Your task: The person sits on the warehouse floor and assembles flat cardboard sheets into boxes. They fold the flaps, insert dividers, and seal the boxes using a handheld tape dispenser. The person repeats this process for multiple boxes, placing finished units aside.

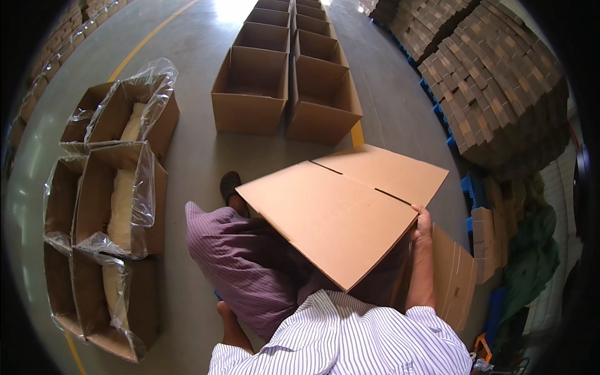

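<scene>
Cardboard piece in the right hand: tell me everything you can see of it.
The cardboard piece is tan, flat and broad, apparently corrugated board. Two dark slits line up along a faint crease, setting off a far flap. It lies slanted over the purple garment, one corner toward the wearer. The right hand grips its right edge; its underside is hidden.

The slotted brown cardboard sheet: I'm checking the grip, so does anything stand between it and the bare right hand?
Nothing visible does: the right hand directly holds the slotted brown cardboard sheet by its right edge.
</scene>
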A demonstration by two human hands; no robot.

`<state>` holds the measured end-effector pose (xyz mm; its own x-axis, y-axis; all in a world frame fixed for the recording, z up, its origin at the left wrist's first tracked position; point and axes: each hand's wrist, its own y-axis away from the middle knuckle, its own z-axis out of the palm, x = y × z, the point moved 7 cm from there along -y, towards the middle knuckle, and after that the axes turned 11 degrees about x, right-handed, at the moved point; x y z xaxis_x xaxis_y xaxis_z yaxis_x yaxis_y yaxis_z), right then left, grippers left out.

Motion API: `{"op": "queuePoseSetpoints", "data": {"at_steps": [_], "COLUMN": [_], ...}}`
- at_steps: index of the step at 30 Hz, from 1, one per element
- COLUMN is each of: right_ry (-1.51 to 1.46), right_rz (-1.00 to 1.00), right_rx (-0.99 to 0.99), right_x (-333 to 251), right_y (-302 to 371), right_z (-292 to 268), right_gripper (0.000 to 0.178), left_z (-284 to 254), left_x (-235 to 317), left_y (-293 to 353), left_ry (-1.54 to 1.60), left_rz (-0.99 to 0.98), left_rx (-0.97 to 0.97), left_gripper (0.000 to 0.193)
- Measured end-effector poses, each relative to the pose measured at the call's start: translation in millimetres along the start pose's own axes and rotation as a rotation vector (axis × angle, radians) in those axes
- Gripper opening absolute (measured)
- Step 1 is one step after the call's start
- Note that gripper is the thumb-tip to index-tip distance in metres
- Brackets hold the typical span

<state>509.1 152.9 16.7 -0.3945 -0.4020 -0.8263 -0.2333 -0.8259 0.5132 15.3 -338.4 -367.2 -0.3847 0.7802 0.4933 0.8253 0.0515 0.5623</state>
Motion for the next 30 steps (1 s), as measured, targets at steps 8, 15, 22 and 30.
{"op": "queuePoseSetpoints", "data": {"at_steps": [8, 15, 22, 30], "right_ry": [0.612, 0.756, 0.759, 0.778], "right_rz": [-0.265, -0.163, -0.159, -0.21], "right_rx": [0.098, -0.12, -0.155, -0.27], "right_x": [-40, 17, 66, 79], "right_y": [26, -7, -15, 18], "right_z": [59, 101, 118, 167], "right_gripper": [0.022, 0.023, 0.036, 0.048], "left_z": [-141, -126, -9, -64], "left_x": [187, 391, 315, 274], "left_y": [-14, 241, 319, 320], "left_ry": [0.762, 0.455, -0.015, -0.156], "left_rz": [0.431, 1.18, 1.435, 1.206], "left_rx": [0.327, -0.576, -0.708, -1.322], "left_gripper": [0.046, 0.042, 0.064, 0.092]}}
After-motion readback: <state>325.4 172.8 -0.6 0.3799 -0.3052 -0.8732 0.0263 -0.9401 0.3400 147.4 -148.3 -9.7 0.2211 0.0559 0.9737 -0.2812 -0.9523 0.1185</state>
